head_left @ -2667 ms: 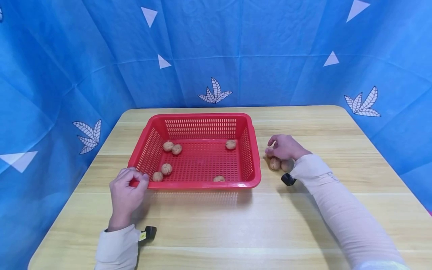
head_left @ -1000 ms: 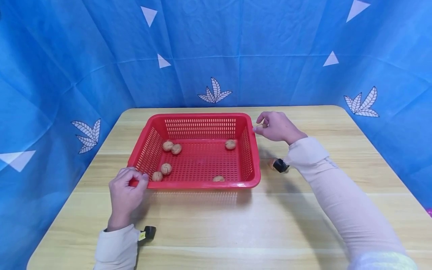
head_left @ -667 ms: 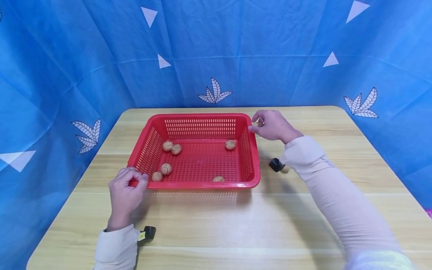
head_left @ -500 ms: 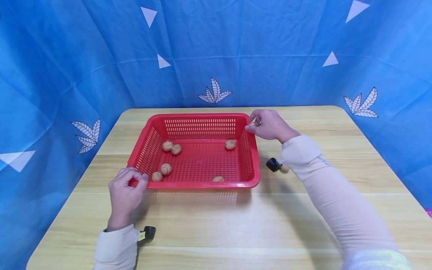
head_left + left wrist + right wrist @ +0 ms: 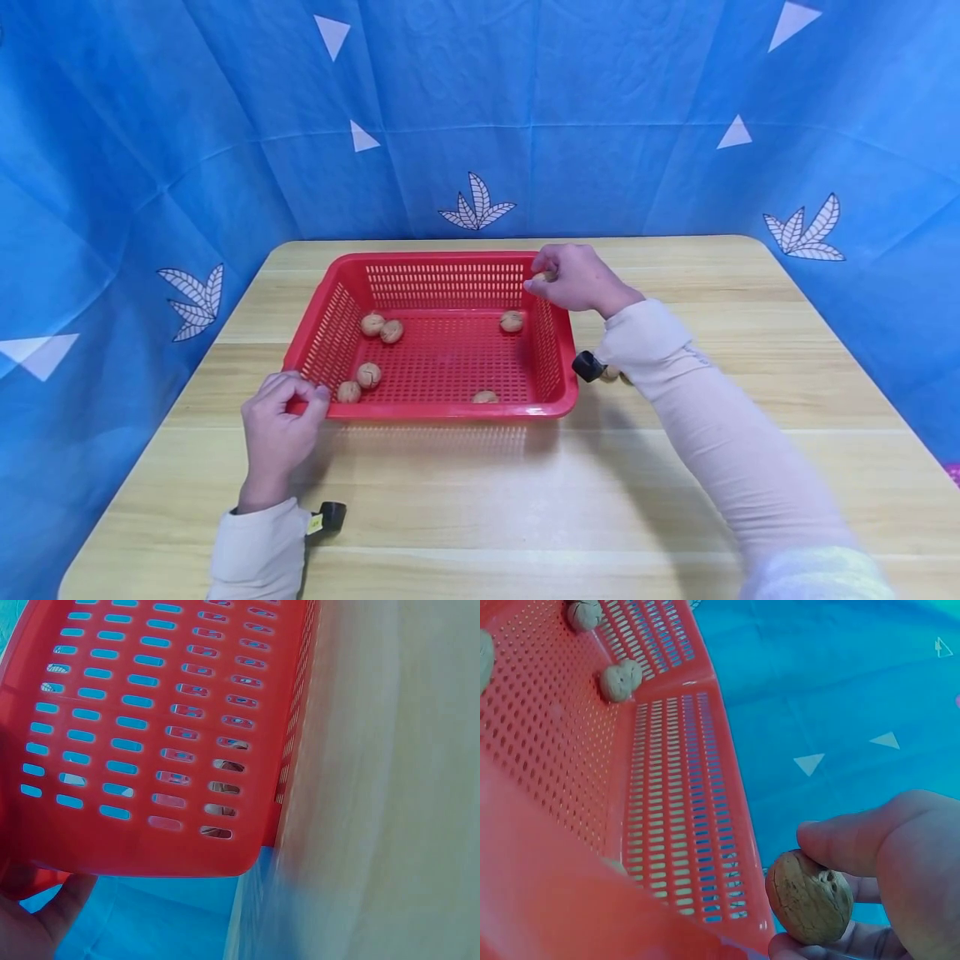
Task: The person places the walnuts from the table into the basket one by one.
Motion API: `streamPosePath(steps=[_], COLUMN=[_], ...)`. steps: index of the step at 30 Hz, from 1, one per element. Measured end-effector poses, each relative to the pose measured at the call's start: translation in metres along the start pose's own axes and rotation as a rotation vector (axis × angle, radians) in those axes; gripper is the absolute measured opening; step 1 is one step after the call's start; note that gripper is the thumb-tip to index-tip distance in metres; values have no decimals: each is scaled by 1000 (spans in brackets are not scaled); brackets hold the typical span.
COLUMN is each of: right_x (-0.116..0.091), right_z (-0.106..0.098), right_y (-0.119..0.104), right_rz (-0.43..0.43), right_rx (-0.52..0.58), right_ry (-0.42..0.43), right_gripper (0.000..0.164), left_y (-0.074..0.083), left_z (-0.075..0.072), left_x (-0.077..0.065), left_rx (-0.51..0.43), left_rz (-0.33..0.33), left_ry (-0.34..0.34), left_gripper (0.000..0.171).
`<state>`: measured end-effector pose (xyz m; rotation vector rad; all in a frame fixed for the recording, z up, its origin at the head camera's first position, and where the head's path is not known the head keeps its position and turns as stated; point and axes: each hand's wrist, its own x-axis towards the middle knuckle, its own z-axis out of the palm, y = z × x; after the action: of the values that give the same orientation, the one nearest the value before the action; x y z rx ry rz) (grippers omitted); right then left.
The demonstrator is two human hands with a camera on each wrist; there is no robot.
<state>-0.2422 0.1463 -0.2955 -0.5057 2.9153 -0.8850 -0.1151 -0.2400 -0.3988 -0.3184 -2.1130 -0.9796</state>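
My left hand grips the near left corner of a red plastic basket, thumb and fingers curled over the rim. In the left wrist view, the slotted basket wall fills much of the frame, with part of the hand below it. My right hand is over the basket's far right corner, pinching a walnut between thumb and fingers. Inside the basket lie several walnuts: a pair at the left, two near the front left, one walnut at the right and one walnut by the front wall.
More walnuts lie on the wooden table just right of the basket, partly hidden by the right wrist camera and sleeve. A blue patterned cloth hangs behind the table and along its sides.
My right hand has lifted a walnut from the group on the table, moved away from me and leftward, and come over the basket's right rim. The left hand has stayed on the corner.
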Motion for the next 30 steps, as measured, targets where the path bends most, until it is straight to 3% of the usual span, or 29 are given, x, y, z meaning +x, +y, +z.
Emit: streamPosePath(steps=[22, 30], right_x=[7, 7], right_z=[17, 25], right_y=[-23, -27], right_rz=[-7, -17], right_rx=[27, 43], right_ry=[-52, -82], right_gripper=[28, 29], left_y=[-2, 3], left_z=[2, -2], left_x=[-1, -1], left_rx=[-11, 2], left_rz=[9, -8], left_ry=[19, -4], left_gripper=[13, 14])
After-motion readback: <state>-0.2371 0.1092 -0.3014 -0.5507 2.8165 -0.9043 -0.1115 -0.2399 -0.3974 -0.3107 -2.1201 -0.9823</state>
